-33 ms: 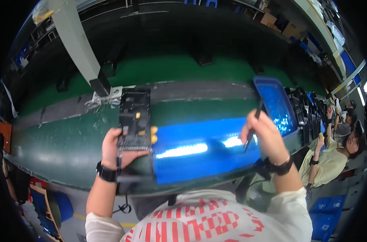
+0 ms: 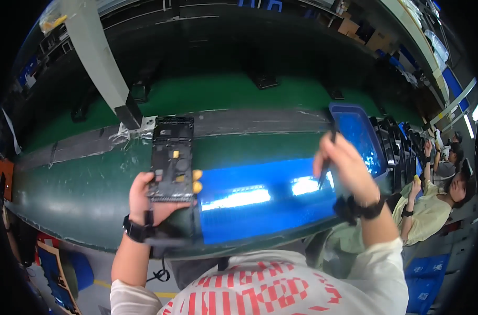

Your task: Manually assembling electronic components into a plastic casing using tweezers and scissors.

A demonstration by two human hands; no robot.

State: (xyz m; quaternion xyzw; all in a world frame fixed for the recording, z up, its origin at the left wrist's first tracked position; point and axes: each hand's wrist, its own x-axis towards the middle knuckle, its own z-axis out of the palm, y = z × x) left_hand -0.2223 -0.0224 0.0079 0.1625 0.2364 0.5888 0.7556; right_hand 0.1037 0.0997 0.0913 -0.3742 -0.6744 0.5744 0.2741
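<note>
My left hand (image 2: 143, 198) grips the lower end of a long black plastic housing (image 2: 172, 157) with small parts and yellow pieces inside. Two yellow tips (image 2: 197, 181), which look like finger covers, poke out at its right edge. Over the right part of a shiny blue mat (image 2: 265, 205), my right hand (image 2: 344, 163) is closed round a slim black pen-like tool (image 2: 323, 180) that points down. Blur hides the tool's exact kind. The hand is apart from the housing.
A blue tray (image 2: 378, 144) with small shiny contents stands beyond my right hand, beside several black parts (image 2: 394, 142). A grey post (image 2: 100, 63) rises behind the housing. The green worktop (image 2: 76, 194) curves to the left. Co-workers (image 2: 433, 210) sit at the right.
The housing and my left hand have shifted slightly left and toward me. My right hand has turned a little, still holding the slim black tool.
</note>
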